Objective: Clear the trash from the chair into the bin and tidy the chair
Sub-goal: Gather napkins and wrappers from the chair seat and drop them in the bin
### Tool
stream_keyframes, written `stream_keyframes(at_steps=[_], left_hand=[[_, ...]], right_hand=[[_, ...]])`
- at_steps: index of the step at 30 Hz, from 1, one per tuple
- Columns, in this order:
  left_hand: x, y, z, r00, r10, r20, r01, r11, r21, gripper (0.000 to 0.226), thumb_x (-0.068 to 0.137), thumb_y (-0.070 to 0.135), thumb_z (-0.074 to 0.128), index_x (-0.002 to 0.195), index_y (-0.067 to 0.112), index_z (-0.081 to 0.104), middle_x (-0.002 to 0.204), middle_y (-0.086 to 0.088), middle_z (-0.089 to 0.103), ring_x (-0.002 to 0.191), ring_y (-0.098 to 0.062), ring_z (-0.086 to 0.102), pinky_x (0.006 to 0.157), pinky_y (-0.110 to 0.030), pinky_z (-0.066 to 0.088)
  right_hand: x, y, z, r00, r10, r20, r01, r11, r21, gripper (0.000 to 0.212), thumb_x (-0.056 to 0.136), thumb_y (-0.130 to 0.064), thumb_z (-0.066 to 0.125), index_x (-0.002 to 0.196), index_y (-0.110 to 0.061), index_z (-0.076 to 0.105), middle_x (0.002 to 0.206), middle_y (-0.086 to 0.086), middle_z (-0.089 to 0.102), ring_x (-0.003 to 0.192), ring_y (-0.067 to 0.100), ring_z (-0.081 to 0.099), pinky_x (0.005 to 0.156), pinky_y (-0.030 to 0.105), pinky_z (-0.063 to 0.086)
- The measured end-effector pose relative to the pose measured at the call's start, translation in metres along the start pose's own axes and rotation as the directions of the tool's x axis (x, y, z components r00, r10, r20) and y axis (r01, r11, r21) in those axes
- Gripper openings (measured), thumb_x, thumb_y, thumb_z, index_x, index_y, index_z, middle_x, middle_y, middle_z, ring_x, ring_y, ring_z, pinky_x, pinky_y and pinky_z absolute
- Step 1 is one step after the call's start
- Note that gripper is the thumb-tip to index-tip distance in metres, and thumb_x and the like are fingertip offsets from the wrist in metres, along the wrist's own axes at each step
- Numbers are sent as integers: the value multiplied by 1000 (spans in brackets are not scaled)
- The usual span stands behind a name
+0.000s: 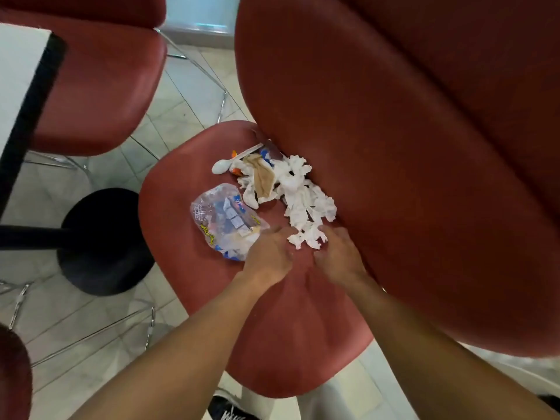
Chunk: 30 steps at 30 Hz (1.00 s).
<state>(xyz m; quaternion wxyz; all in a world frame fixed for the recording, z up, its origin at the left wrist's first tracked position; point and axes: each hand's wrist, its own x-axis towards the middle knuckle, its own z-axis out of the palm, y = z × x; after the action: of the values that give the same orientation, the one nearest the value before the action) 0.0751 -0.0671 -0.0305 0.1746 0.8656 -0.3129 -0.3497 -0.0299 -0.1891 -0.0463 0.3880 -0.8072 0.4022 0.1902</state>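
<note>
You reached both bare arms down over the red moulded chair seat [272, 328], with its tall red backrest [409, 147] rising on your right. Your left hand [268, 253] lay palm down, fingers loosely spread and gripping nothing, its fingertips at the near edge of the crumpled clear plastic bag with blue and yellow print [225, 221], which lay on the left part of the seat. Your right hand [338, 257] was also flat and relaxed, fingers pointing at the nearest wad of the crumpled white paper napkins [306, 204]; motion blur hid whether the fingertips actually touched it. That napkin heap ran along the foot of the backrest. At its far end sat a tan paper scrap [263, 178], with a white plastic spoon [230, 163] just beside it, bowl towards the seat's left, and small orange and blue wrapper pieces [235, 171] tucked under it. To your left stood a white table with a black edge [27, 95] on a round black pedestal base [104, 241], and another red chair [100, 86] beyond it on the pale tiled floor [91, 322].
</note>
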Motion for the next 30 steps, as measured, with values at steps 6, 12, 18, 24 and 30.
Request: stream_keyframes(at_steps=[6, 12, 18, 24, 30], left_hand=[[51, -6, 37, 997, -5, 81, -3, 996, 92, 79, 79, -3, 60, 147, 25, 31, 153, -3, 27, 132, -26, 42, 96, -41, 49], [77, -13, 62, 997, -37, 63, 27, 988, 152, 61, 85, 1, 58, 140, 20, 41, 153, -5, 26, 131, -28, 38, 101, -39, 44], [65, -10, 59, 996, -60, -70, 65, 996, 67, 29, 84, -1, 56, 112, 8, 63, 109, -14, 56, 91, -35, 62, 76, -46, 53], [22, -8, 36, 989, -62, -132, 55, 997, -61, 35, 79, -3, 62, 113, 8, 66, 104, -14, 61, 90, -29, 63, 79, -30, 51], [-32, -8, 10, 980, -119, -158, 109, 991, -72, 33, 85, 4, 61, 116, 14, 65, 108, -13, 61, 101, -30, 59, 88, -37, 48]], right_hand=[[42, 24, 23, 1000, -6, 23, 6, 1000, 4, 63, 85, -18, 65, 141, -33, 41, 134, 4, 39, 112, 26, 55, 95, 40, 48], [63, 32, 33, 997, -63, -48, 62, 998, -17, 53, 85, -18, 65, 135, -27, 50, 147, 5, 38, 125, 27, 48, 99, 40, 45], [55, 28, 24, 991, -78, -108, 80, 997, 15, 22, 84, -8, 58, 104, -13, 66, 107, 5, 66, 99, 27, 60, 81, 34, 47], [20, 26, 17, 983, -14, -182, 26, 998, 62, 35, 84, -7, 58, 117, -12, 65, 115, 10, 64, 107, 30, 59, 90, 35, 46], [-29, 6, 2, 978, -47, -205, 64, 995, 76, 34, 84, -7, 58, 117, -14, 66, 112, 10, 66, 102, 31, 61, 87, 36, 49]])
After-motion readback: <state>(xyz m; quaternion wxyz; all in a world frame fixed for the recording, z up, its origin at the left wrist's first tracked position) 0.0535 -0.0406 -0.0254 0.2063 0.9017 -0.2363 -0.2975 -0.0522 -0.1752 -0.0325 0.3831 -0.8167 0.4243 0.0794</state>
